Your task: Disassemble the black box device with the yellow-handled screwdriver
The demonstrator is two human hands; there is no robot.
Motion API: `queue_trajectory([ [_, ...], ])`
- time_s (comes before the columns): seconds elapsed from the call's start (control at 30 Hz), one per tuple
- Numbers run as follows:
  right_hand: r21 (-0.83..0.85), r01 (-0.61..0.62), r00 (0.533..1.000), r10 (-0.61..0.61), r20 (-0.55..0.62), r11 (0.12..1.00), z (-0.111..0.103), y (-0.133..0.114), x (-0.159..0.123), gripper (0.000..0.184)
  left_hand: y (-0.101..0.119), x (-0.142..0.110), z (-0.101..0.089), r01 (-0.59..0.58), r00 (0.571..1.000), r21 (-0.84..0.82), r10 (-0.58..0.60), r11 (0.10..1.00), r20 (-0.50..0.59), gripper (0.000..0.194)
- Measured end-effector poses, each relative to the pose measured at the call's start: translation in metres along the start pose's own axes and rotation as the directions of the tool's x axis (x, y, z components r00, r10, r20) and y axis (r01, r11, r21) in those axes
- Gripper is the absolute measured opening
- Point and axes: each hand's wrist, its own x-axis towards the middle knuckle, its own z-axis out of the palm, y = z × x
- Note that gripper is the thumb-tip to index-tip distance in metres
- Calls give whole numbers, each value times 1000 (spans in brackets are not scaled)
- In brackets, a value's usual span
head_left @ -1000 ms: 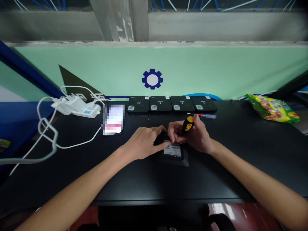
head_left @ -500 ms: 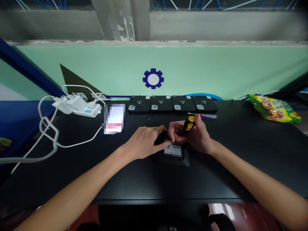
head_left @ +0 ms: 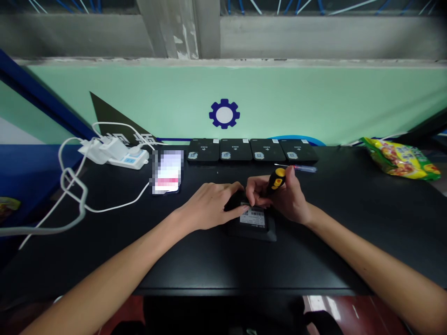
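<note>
Black table (head_left: pixel 209 267), right hand (head_left: pixel 284 197) gripping screwdriver (head_left: pixel 277 179)

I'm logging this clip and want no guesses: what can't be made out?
- Yellow-and-black tool's tip: head view, behind right hand.
- Black box's far-left corner: head view, under left hand.
- Label's fine print: head view, too small.
- Phone screen: head view, pixelated.
- Leftmost packet: head view, cut by left edge.

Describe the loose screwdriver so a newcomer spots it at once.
At the far edge of the black desk sit four flat black boxes. Just in front of the rightmost one lies the slim screwdriver, its handle partly red. Unlike the thick black and yellow handle in the right hand, it is unheld.
</note>
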Motion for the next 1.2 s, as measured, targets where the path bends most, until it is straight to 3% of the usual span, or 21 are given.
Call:
queue_trajectory([
  [1.2, 43, 20, 999, -18, -37, 999, -3, 1, 0, 96, 0, 0, -1, 8, 1000, 4, -8, 1000, 22, 43],
])
